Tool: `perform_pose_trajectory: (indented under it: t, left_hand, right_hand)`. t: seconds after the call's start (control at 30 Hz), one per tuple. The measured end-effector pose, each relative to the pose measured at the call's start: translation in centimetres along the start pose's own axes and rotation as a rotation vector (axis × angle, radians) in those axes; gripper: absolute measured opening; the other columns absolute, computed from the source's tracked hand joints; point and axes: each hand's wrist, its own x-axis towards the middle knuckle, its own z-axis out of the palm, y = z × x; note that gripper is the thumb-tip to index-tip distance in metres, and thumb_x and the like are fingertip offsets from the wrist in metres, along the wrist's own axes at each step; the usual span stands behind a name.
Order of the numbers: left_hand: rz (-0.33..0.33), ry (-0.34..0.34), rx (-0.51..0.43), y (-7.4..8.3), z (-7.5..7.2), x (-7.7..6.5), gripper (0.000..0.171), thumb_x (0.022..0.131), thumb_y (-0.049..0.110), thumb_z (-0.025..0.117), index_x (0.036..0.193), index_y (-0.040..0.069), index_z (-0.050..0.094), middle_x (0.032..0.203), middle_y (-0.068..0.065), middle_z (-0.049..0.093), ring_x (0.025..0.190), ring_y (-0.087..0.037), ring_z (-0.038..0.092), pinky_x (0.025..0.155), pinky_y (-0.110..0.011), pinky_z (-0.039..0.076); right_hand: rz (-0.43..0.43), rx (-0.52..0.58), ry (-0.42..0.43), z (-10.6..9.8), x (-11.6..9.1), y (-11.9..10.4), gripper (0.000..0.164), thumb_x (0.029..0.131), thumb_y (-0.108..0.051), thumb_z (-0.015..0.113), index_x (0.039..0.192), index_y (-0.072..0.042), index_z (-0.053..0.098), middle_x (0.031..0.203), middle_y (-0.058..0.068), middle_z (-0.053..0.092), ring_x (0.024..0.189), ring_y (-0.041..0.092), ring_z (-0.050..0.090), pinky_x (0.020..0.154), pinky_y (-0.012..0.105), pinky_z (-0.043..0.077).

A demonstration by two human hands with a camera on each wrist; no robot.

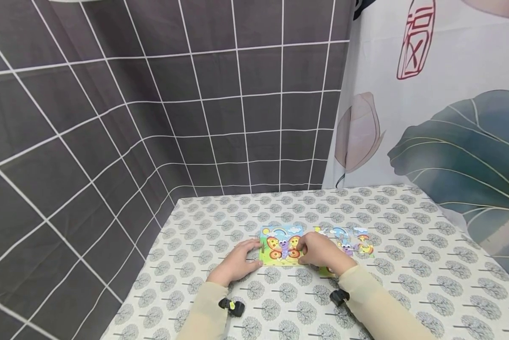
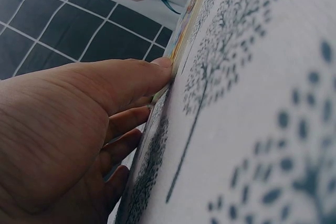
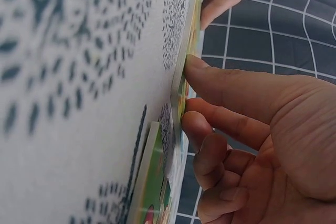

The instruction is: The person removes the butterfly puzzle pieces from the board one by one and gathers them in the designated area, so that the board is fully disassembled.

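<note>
A flat butterfly picture board (image 1: pixel 283 257) lies on the table, showing a purple and orange butterfly on green and blue. My left hand (image 1: pixel 236 262) rests at its left edge, fingers loosely extended; in the left wrist view the thumb (image 2: pixel 131 80) touches the edge. My right hand (image 1: pixel 322 252) pinches the board's right side with curled fingers; in the right wrist view, the thumb (image 3: pixel 226 85) and index fingertip meet the board's edge. Right of the board lie several puzzle pieces (image 1: pixel 366 248) with matching butterfly parts, some partly hidden behind my right hand.
A white tablecloth (image 1: pixel 203 222) printed with grey trees covers the table. Behind and left hangs a dark curtain (image 1: pixel 263 113) with white grid lines; at the right is a pale curtain (image 1: pixel 373 61) with leaves. A green puzzle piece (image 3: pixel 149 177) lies beside the board.
</note>
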Motion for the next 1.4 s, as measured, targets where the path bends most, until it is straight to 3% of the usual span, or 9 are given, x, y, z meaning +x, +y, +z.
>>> perform_pose_trajectory:
  t: [0.9, 1.17, 1.4]
  left_hand:
    - [0.015, 0.004, -0.009, 0.16, -0.23, 0.05, 0.055, 0.095, 0.031, 0.077, 0.146, 0.019, 0.061, 0.160, 0.001, 0.048, 0.151, -0.027, 0.038, 0.125, -0.054, 0.029]
    - [0.020, 0.008, -0.006, 0.01, -0.18, 0.10, 0.055, 0.094, 0.032, 0.077, 0.146, 0.019, 0.061, 0.159, 0.002, 0.049, 0.150, -0.027, 0.039, 0.125, -0.054, 0.029]
    - [0.007, 0.000, -0.014, 0.08, -0.12, -0.04, 0.056, 0.095, 0.032, 0.077, 0.147, 0.018, 0.060, 0.160, 0.002, 0.048, 0.151, -0.027, 0.038, 0.125, -0.053, 0.029]
  right_hand:
    - [0.016, 0.024, 0.022, -0.06, 0.28, 0.03, 0.033, 0.068, -0.009, 0.094, 0.091, -0.015, 0.070, 0.083, 0.000, 0.059, 0.074, 0.017, 0.051, 0.068, 0.035, 0.048]
    - [0.004, 0.047, 0.018, -0.02, 0.33, 0.29, 0.032, 0.075, -0.007, 0.090, 0.092, -0.017, 0.065, 0.077, -0.003, 0.058, 0.068, 0.015, 0.053, 0.066, 0.034, 0.049]
    - [-0.028, 0.082, 0.047, 0.02, 0.30, 0.85, 0.022, 0.083, 0.001, 0.076, 0.091, -0.017, 0.065, 0.078, -0.004, 0.058, 0.071, 0.014, 0.054, 0.068, 0.033, 0.052]
